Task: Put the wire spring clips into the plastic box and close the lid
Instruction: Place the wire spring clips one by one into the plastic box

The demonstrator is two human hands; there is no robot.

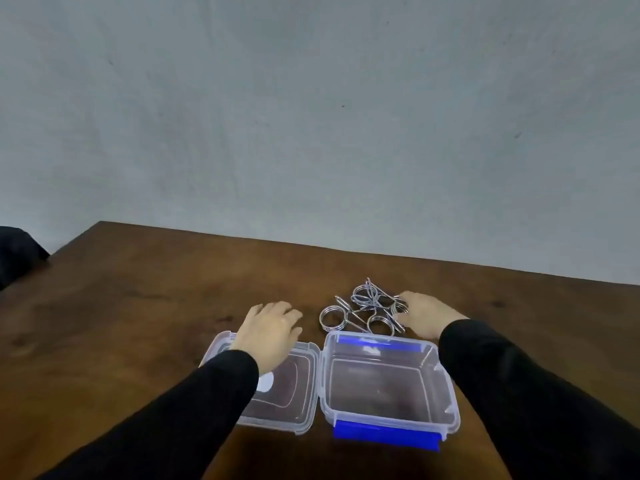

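A clear plastic box (446, 386) with blue latches stands open and empty on the brown wooden table. Its clear lid (298, 407) lies flat to the left, still hinged to it. Just behind the box lies a tangled pile of metal wire spring clips (363, 310). My right hand (424, 315) rests at the right side of the pile, fingers curled around a clip there. My left hand (270, 332) hovers palm down over the far edge of the lid, fingers spread, holding nothing.
The wooden table (138, 323) runs up to a grey wall behind. A dark object (17, 254) sits at the table's far left edge.
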